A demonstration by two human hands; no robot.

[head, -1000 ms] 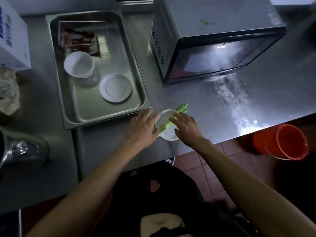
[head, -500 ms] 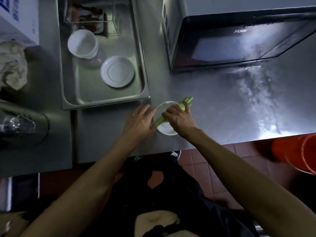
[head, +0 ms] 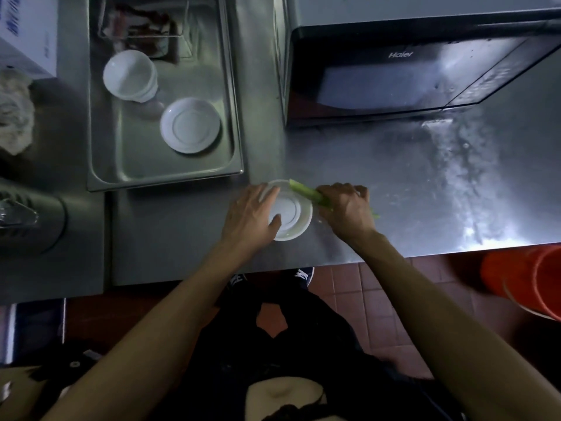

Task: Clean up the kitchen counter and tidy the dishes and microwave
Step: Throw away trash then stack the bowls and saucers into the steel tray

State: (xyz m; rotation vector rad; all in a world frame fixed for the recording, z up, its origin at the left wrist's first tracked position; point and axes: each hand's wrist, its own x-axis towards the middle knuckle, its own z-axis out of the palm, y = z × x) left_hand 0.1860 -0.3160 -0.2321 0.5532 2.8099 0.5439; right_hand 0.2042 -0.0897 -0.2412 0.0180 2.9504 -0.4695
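1. Head view: small white plate (head: pixel 293 212) sits on the steel counter (head: pixel 394 183) near its front edge, just past the tray's near-right corner.
2. My left hand (head: pixel 252 212) holds the plate's left rim, fingers over the far edge, thumb on the near inner face.
3. My right hand (head: pixel 346 206) is curled tight around green vegetable stalks (head: pixel 306 192); the stalk ends stick out toward 10 o'clock over the plate's right rim, and a green tip shows at 4 o'clock of the fist.
4. Metal tray (head: pixel 239 123) at 11 o'clock of the plate holds a second white plate (head: pixel 190 125), stacked white bowls (head: pixel 129 75) and a clear container (head: pixel 145 25) with dark contents I can't make out.
5. Black microwave (head: pixel 409 74) at 1 o'clock, door closed.
6. Wet streaks (head: pixel 473 177) on the counter at 3 o'clock.
7. Orange bucket (head: pixel 528 281) on the floor at 4 o'clock, white box (head: pixel 27 31) and crumpled rag (head: pixel 15 117) at far 10 o'clock.
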